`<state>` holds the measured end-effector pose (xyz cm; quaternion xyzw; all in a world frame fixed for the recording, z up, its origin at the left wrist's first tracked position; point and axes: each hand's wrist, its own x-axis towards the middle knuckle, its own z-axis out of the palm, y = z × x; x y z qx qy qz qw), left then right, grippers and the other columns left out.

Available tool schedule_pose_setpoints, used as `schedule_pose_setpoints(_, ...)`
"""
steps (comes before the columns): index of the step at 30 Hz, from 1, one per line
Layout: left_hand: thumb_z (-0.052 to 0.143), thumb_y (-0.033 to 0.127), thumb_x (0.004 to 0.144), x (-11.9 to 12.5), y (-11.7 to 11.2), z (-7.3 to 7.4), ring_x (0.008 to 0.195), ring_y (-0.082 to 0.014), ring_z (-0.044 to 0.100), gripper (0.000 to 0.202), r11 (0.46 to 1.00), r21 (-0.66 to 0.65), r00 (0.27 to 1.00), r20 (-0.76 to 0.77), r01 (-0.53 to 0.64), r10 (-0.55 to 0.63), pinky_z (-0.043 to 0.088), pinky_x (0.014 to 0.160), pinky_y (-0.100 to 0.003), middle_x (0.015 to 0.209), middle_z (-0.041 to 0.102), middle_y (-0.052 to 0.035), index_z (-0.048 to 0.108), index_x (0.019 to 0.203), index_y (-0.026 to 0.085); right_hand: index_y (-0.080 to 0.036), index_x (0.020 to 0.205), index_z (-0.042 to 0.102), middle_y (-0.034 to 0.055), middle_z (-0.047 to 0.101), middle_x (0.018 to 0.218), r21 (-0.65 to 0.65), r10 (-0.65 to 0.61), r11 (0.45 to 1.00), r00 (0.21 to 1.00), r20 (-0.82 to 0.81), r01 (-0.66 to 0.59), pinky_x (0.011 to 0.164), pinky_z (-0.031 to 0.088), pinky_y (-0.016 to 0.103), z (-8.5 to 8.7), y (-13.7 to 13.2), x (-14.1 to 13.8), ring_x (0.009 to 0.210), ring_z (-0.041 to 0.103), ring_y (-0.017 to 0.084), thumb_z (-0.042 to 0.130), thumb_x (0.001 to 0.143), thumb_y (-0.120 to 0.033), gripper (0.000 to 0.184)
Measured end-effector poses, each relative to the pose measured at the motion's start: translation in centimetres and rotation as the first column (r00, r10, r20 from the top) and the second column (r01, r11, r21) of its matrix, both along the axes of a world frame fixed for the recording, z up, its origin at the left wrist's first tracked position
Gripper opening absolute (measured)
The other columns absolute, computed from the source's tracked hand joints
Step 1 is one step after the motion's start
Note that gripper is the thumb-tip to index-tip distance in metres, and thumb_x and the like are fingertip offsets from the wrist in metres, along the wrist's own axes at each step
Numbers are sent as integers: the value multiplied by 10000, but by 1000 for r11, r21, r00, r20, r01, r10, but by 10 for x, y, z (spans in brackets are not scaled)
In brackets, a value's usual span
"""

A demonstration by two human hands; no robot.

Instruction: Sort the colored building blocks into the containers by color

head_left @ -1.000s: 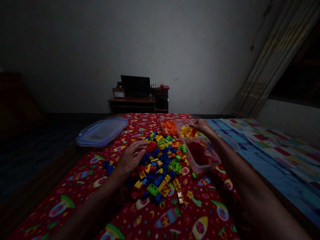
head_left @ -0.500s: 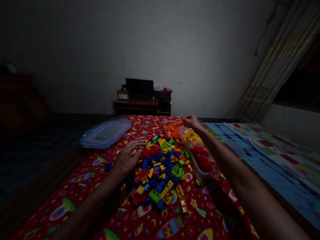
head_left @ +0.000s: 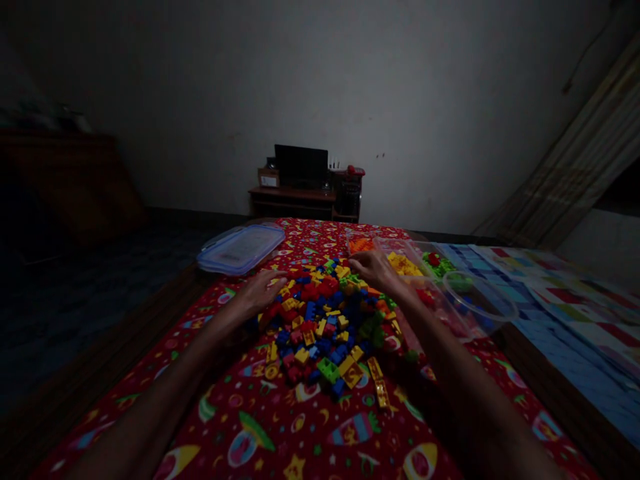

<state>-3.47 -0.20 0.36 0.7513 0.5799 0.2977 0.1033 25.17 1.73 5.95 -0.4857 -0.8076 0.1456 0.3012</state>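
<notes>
A mixed heap of toy building bricks [head_left: 325,327] in red, blue, yellow and green lies on a red patterned cloth [head_left: 300,433]. At the heap's left edge is my left hand [head_left: 259,292], with its fingers stretched over the bricks and nothing seen in it. My right hand [head_left: 375,269] reaches over the far right of the heap, fingers pointing left and slightly apart, fingertips by yellow and green bricks. Right of it are clear plastic containers holding orange bricks [head_left: 361,246], yellow bricks [head_left: 404,265] and green bricks [head_left: 440,265]. My right forearm partly covers the red bricks [head_left: 427,297].
Clear lids with blue rims [head_left: 243,250] are stacked at the far left of the cloth. A round-rimmed clear container [head_left: 480,297] stands at the right edge, beside a bed with a checked cover [head_left: 565,280]. A desk with a monitor [head_left: 301,165] stands against the wall.
My right hand has moved back from the orange bricks' container to the heap. My left hand stays by the heap's left side. The view has turned slightly left, showing more of the containers.
</notes>
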Motion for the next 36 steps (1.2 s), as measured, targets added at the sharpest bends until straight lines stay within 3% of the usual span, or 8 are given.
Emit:
schedule_pose_setpoints(3, 333, 590, 815, 8, -7, 1, 1146, -283, 558, 649, 990, -94, 994, -36, 104, -108, 422, 995, -404, 1250, 610, -129, 588, 1206, 139, -134, 1099, 656, 127, 689, 997, 104, 36, 993, 990, 135, -51, 816, 469, 321, -19, -24, -7, 938, 639, 219, 485, 897, -296, 311)
schedule_pose_setpoints(5, 326, 578, 828, 17, -13, -1, 1184, -274, 535, 664, 972, -163, 980, -78, 169, -184, 406, 1014, -394, 1301, 573, -132, 538, 1272, 132, -145, 1250, 566, 161, 610, 1198, 121, 148, 976, 958, 245, -182, 916, 435, 378, -31, -35, -12, 1112, 562, 253, 533, 878, -322, 413)
schedule_pose_setpoints(8, 371, 523, 843, 36, -23, -11, 1253, -278, 473, 654, 978, -153, 973, -158, 145, -169, 368, 1049, -406, 1369, 504, -156, 467, 1335, 102, -180, 1274, 541, 172, 496, 1339, 132, 290, 924, 882, 372, -359, 994, 371, 469, -43, -44, -18, 1243, 443, 293, 571, 857, -353, 452)
schedule_pose_setpoints(12, 505, 438, 823, 60, -32, -25, 1294, -306, 417, 625, 997, 58, 971, -235, 58, -43, 303, 1086, -465, 1397, 465, -171, 445, 1351, 108, -154, 1097, 625, 168, 568, 1233, 148, 343, 900, 877, 336, -409, 957, 405, 427, -49, -46, -14, 1170, 504, 267, 579, 847, -253, 273)
schedule_pose_setpoints(18, 602, 306, 773, 70, -35, -14, 1098, -244, 581, 374, 973, 86, 964, -180, 214, -196, 416, 995, -394, 1137, 671, -85, 646, 1130, 201, -140, 958, 640, 90, 653, 1030, 76, 327, 931, 908, 263, -358, 831, 436, 283, -44, -42, 7, 977, 589, 192, 523, 695, 8, 323)
schedule_pose_setpoints(22, 589, 276, 738, 66, -31, -6, 1080, -233, 600, 344, 962, 43, 959, -101, 269, -263, 449, 962, -359, 1149, 672, -71, 683, 1059, 201, -157, 950, 652, 56, 670, 938, 44, 246, 962, 925, 290, -269, 730, 408, 234, -37, -44, 14, 852, 596, 162, 495, 693, -10, 335)
schedule_pose_setpoints(31, 540, 413, 721, 42, -27, 5, 894, -237, 661, 423, 982, -103, 981, 135, 156, -142, 509, 803, -332, 1014, 724, -56, 691, 1035, 174, -183, 898, 690, 44, 674, 788, 71, 134, 982, 918, 374, -172, 577, 322, 219, -17, -57, 20, 681, 561, 136, 537, 776, -111, 208)
schedule_pose_setpoints(36, 462, 388, 751, 42, -27, 7, 926, -233, 654, 470, 984, -64, 970, 192, 165, -150, 512, 803, -338, 1067, 704, -94, 650, 1102, 137, -163, 868, 677, 48, 649, 729, 151, 82, 978, 929, 361, -145, 550, 305, 225, -13, -66, 18, 609, 525, 124, 507, 833, -145, 174)
